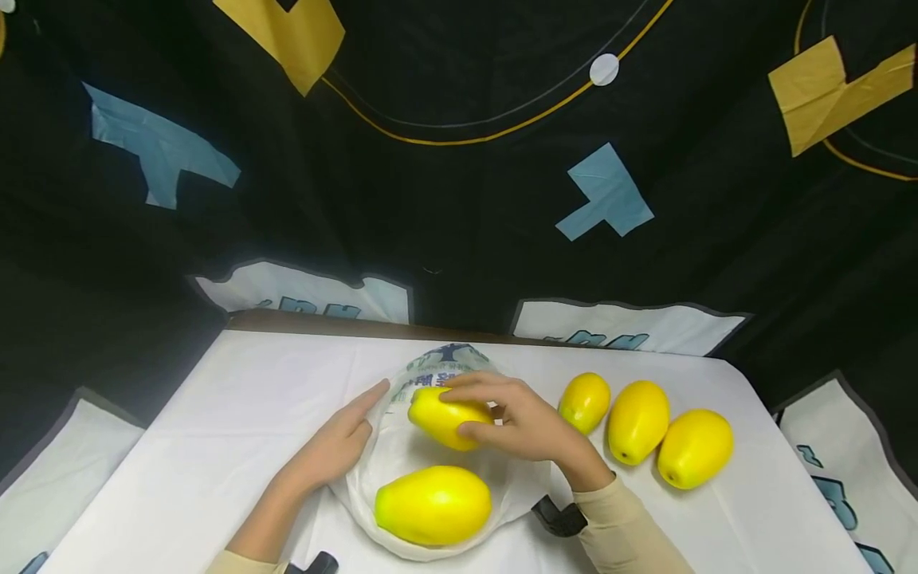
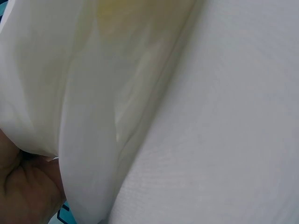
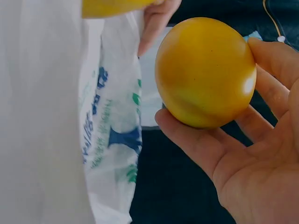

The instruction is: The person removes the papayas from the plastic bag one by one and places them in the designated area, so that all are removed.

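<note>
A white plastic bag (image 1: 519, 486) with blue and green print lies spread on the table. My left hand (image 1: 337, 442) holds its left edge, index finger stretched along it; part of that hand (image 2: 32, 186) is covered by the bag in the left wrist view. Above the bag, my right hand (image 1: 519, 418) grips a yellow papaya (image 1: 437, 418) between thumb and fingers. The same papaya (image 3: 205, 72) appears end-on in the right wrist view. Another papaya (image 1: 433, 506) lies in the near part of the bag, its yellow showing faintly through the plastic in the left wrist view.
Right of the bag, three more yellow papayas, a small one (image 1: 584, 402), a middle one (image 1: 638, 422) and a right one (image 1: 696, 449), rest close together on the white-covered table (image 1: 237, 399). A black cloth (image 1: 430, 207) with coloured patches hangs behind the table.
</note>
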The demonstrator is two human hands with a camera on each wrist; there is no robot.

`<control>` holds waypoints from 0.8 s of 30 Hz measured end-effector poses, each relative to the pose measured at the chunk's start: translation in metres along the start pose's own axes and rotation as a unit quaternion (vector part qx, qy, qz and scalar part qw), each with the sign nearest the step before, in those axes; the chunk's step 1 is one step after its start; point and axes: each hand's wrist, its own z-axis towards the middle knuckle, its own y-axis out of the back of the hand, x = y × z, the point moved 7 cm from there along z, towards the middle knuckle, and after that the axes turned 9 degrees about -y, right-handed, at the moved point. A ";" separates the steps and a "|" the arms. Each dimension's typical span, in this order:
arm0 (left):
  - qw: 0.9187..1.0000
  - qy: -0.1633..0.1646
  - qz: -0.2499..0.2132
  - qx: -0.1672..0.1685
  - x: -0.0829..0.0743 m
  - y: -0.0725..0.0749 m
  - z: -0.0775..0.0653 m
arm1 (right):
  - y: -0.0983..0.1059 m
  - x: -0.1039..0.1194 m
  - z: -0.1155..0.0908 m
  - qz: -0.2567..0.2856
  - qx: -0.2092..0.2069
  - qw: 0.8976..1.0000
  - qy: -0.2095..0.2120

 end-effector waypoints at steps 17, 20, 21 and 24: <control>1.000 0.012 0.004 0.007 -0.002 -0.001 -0.001 | 0.041 -0.003 -0.048 0.010 -0.111 0.991 -0.079; 1.000 0.016 0.004 0.009 -0.002 -0.002 -0.001 | 0.047 0.002 -0.056 0.015 -0.129 0.988 -0.088; 1.000 0.018 0.005 0.010 -0.002 -0.002 -0.001 | 0.049 0.003 -0.058 0.016 -0.135 0.987 -0.090; 1.000 0.019 0.007 0.011 -0.003 -0.001 -0.001 | 0.055 0.000 -0.066 0.010 -0.154 0.983 -0.098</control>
